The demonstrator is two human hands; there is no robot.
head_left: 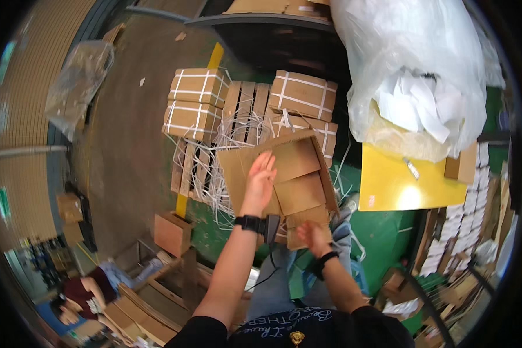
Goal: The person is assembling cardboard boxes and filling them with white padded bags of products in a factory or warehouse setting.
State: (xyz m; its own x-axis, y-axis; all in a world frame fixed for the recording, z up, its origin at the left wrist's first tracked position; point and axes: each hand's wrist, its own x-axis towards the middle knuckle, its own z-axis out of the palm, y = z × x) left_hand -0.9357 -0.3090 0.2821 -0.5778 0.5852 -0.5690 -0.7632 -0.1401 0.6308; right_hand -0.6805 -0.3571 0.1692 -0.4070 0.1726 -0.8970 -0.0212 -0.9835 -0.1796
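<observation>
An open cardboard box [298, 191] with its flaps raised is in front of me, bare brown board showing inside. My left hand [262, 177] lies against its left flap, fingers stretched out. At the near side of the box, my right hand [314, 236] is by the near flap, its fingers loosely spread and slightly blurred. I cannot tell how firmly either hand touches the board. A black band with a small dark device [267, 227] is on my left wrist; another dark band [323, 264] is on the right.
Strapped cartons [196, 101] and loose white straps [214, 174] lie on a wooden pallet [243, 110] beyond the box. A yellow tabletop [388, 182] at right bears a large plastic bag [417, 69] of white pieces. Another person [90, 293] is at lower left near cardboard.
</observation>
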